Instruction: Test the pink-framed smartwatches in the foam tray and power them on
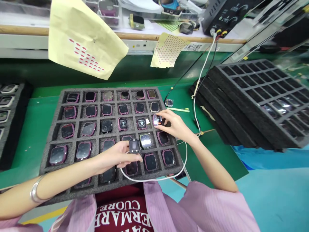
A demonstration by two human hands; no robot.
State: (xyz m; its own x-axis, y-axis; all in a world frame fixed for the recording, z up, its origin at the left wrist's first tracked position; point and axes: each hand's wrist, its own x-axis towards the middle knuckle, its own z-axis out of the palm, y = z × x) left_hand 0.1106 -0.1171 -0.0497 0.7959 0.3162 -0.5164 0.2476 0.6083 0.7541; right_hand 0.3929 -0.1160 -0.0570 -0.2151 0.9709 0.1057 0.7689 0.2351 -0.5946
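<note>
My left hand (120,154) pinches a small black charger (134,146) with a white cable (154,179) running from it, held above the foam tray. Between the fingertips of my right hand (174,124) is a purple-framed smartwatch (157,120) with its screen lit, at the tray's right-hand column. The dark grey foam tray (96,135) carries smartwatch bodies in its compartments, mostly purple-framed. Two of them, a middle watch (123,123) and its right neighbour (141,123), show lit watch faces. A watch with a bright screen (145,141) lies just right of the charger. My left forearm hides some compartments.
Stacked black foam trays (231,96) stand at the right, and another tray (14,129) at the far left. A green stick (178,110) lies beyond my right hand. Yellow paper sheets (79,38) hang from the shelf, which bears a black power unit (224,17).
</note>
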